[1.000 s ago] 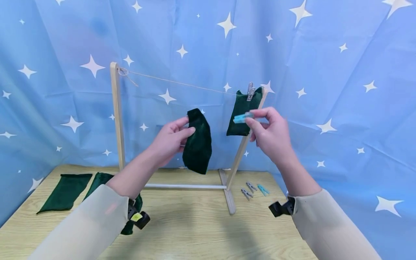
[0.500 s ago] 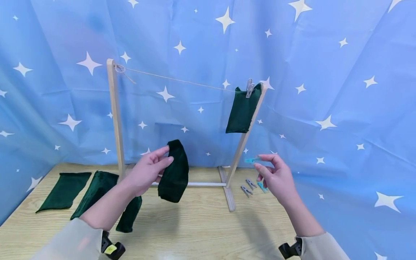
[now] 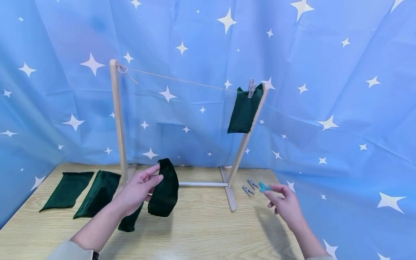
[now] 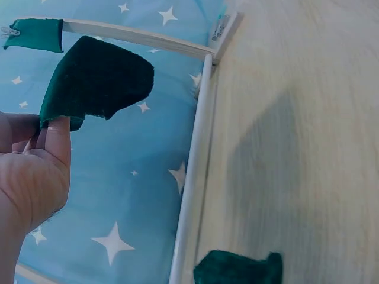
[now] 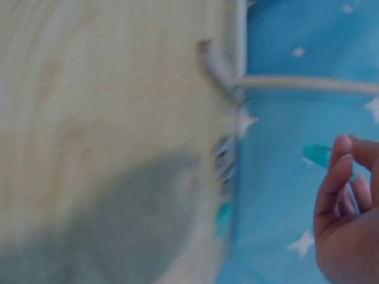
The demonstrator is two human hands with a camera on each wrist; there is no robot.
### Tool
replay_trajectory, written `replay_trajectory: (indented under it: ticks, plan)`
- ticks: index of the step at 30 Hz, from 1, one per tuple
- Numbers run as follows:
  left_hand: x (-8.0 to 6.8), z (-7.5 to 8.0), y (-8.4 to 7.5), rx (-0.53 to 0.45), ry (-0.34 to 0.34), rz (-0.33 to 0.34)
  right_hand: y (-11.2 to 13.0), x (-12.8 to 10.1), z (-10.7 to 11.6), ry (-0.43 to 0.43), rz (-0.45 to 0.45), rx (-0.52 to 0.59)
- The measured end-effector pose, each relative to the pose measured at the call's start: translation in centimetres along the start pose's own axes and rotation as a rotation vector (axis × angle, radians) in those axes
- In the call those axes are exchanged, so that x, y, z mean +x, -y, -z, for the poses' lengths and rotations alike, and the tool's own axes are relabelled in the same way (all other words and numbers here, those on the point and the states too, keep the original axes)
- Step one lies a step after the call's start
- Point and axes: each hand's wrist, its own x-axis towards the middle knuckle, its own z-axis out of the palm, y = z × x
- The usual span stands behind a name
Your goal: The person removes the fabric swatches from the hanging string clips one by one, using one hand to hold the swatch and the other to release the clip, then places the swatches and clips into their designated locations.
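Observation:
My left hand (image 3: 153, 176) pinches the top of a dark green velvet cloth (image 3: 164, 191), which hangs just above the wooden table (image 3: 201, 231). The left wrist view shows the same cloth (image 4: 95, 80) above my fingers (image 4: 56, 133). My right hand (image 3: 272, 191) is low at the table's right side and pinches a blue clothespin (image 3: 264, 186) at its fingertips; in the blurred right wrist view the pin (image 5: 317, 155) shows beside my fingers (image 5: 334, 177). Behind stands a wooden drying rack (image 3: 117, 115) with a string line (image 3: 182, 80). One green cloth (image 3: 243, 110) hangs there under a grey clip (image 3: 251, 87).
Two grey clothespins (image 3: 248, 187) lie by the rack's right foot, next to my right hand. Three more green cloths (image 3: 66, 189) (image 3: 97, 193) (image 3: 129, 221) lie at the table's left. A blue starred backdrop (image 3: 325, 90) closes in the back and both sides.
Both hands have dropped from line height down to just above the table. The green cloth and the blue clothespin went down with them. The hung cloth has not moved.

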Motion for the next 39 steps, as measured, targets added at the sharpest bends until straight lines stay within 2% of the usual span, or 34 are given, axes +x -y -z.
replay_trajectory:
  ticks: [6, 11, 22, 31, 35, 39]
  plan:
    - [-0.3, 0.2, 1.4, -0.012, -0.005, 0.029, -4.6, 0.9, 0.1, 0.007, -0.087, -0.07]
    - [-0.4, 0.0, 2.8, -0.051, -0.028, 0.068, -6.5, 1.5, -0.1, 0.007, -0.115, -0.058]
    - [-0.6, 0.1, 4.6, -0.1, -0.033, 0.089, -7.9, 2.8, -0.8, -0.042, -0.142, -0.072]
    - [-0.4, 0.0, 5.9, -0.112, -0.039, 0.096, -9.5, 4.1, -1.1, -0.084, -0.137, -0.231]
    - [-0.4, 0.1, 6.3, -0.113, -0.033, 0.096, -9.5, 4.6, -1.1, -0.06, -0.132, -0.313]
    - [-0.3, 0.1, 6.6, -0.097, -0.037, 0.119, -9.3, 4.8, -1.0, -0.001, -0.138, -0.3]
